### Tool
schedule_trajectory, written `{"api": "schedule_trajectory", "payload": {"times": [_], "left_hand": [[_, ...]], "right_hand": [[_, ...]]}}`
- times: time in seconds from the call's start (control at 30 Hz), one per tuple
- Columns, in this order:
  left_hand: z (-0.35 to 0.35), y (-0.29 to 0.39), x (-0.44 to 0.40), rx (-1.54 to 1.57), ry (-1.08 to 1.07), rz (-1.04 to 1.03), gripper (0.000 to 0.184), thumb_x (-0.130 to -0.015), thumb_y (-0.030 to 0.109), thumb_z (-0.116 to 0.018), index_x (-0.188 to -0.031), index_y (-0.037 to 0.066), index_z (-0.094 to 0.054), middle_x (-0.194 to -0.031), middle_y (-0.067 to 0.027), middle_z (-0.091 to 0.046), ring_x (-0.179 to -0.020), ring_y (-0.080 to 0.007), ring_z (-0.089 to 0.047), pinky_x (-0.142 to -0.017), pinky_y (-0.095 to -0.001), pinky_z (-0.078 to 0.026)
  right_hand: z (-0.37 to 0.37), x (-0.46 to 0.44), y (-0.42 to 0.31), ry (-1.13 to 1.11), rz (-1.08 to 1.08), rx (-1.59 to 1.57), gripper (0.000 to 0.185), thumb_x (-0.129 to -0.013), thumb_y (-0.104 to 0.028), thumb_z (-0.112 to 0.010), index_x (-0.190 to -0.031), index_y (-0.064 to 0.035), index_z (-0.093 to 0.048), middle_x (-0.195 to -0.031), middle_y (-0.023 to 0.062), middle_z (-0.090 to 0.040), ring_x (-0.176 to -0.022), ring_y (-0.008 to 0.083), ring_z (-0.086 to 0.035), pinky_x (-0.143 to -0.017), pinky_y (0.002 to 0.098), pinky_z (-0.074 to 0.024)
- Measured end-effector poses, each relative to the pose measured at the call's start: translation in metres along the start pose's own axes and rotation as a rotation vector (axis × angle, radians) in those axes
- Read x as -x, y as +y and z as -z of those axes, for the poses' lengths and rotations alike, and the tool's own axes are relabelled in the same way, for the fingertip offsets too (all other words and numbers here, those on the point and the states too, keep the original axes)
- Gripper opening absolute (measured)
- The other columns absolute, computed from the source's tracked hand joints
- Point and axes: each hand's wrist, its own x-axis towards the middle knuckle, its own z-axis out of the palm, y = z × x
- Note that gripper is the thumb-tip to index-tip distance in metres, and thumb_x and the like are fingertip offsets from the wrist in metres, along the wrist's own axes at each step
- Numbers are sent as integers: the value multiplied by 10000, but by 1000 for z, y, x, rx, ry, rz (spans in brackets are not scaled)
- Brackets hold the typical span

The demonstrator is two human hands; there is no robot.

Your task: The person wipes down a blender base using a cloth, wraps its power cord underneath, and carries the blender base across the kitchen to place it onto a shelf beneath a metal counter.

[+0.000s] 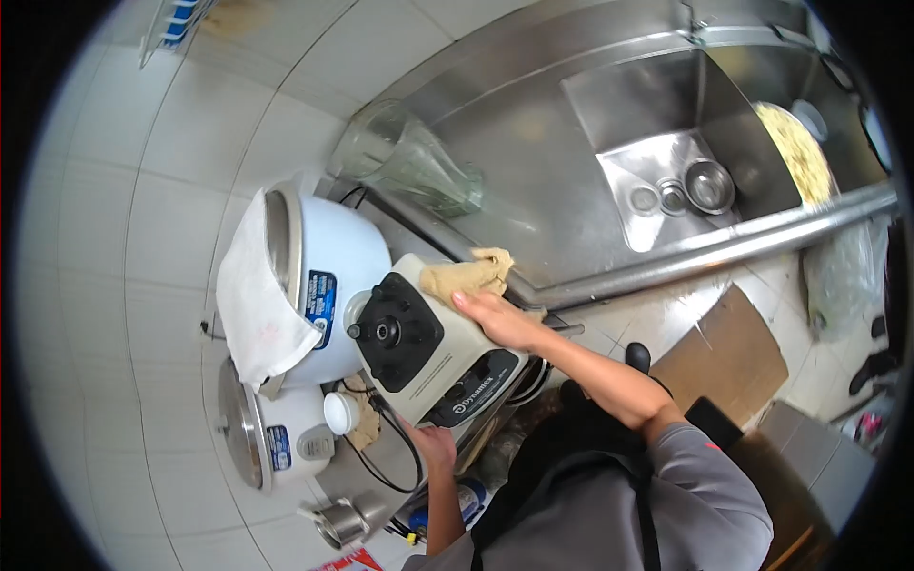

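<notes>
right hand (495, 319) closed on tan cloth (466, 278), against blender base (440, 350) between hands. left hand (435, 447) at base's opposite end; cannot tell its grip. large rice cooker (360, 249) beyond base; sink (638, 95) beyond right hand.

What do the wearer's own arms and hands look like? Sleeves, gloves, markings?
Short grey sleeve on the right arm, with a small red mark near its edge. Forearms bare. No glove visible on the right hand or left hand; no watch visible on the right wrist. The left sleeve can't be made out clearly.
</notes>
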Motion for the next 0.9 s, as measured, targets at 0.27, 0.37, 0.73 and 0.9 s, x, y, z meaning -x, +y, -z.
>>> {"api": "schedule_trajectory", "payload": {"times": [0.27,0.37,0.73,0.9], "left_hand": [[-3,-4,10,-30,133,63,567,-945,484,-331,-1360,98,-330,-1389,-21,-369,-1240,-204,-369,-1047,-349,-264],[0,-5,15,-148,300,106,554,-957,470,-296,-1365,97,-326,-1376,-26,-384,-1256,-194,-350,-1057,-326,-227],[30,-38,10,-228,267,18,538,-966,447,-270,-1357,82,-329,-1358,-32,-400,-1253,-186,-359,-1048,-365,-260],[13,-28,9,-113,194,77,545,-963,463,-255,-1345,85,-342,-1339,-25,-416,-1239,-195,-381,-1020,-399,-314]], "right_hand": [[-3,-40,-21,12,254,279,494,-927,-361,-357,-1067,61,-572,-1100,254,-566,-1008,372,-550,-887,384,-413],[-5,-83,-46,-77,24,479,427,-874,-298,-402,-933,87,-577,-995,315,-551,-914,419,-553,-791,443,-430],[28,-16,-43,-232,607,715,243,-791,-159,-505,-818,76,-559,-799,254,-545,-782,396,-543,-729,460,-440],[35,-113,-48,-373,543,738,199,-782,-142,-486,-743,46,-538,-734,220,-535,-701,378,-541,-710,452,-443]]}}
